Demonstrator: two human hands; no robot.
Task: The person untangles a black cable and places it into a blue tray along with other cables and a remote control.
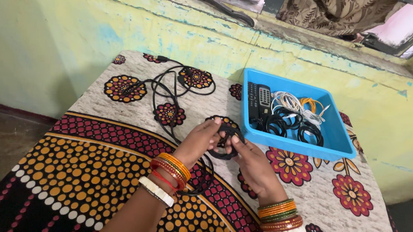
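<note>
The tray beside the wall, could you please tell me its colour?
The tray is bright blue, seen in the head view.

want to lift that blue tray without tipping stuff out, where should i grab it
Grip the blue tray by its two short side walls, one hand on each, coming in from left and right. The raised rim gives a hold, and the remote controls and coiled cables fill the inside, so an even lift at both sides likely keeps it level. The far side sits close to the wall.

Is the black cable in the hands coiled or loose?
Partly coiled: both hands hold a small loop of cable, while its remaining length lies loose on the cloth.
</note>
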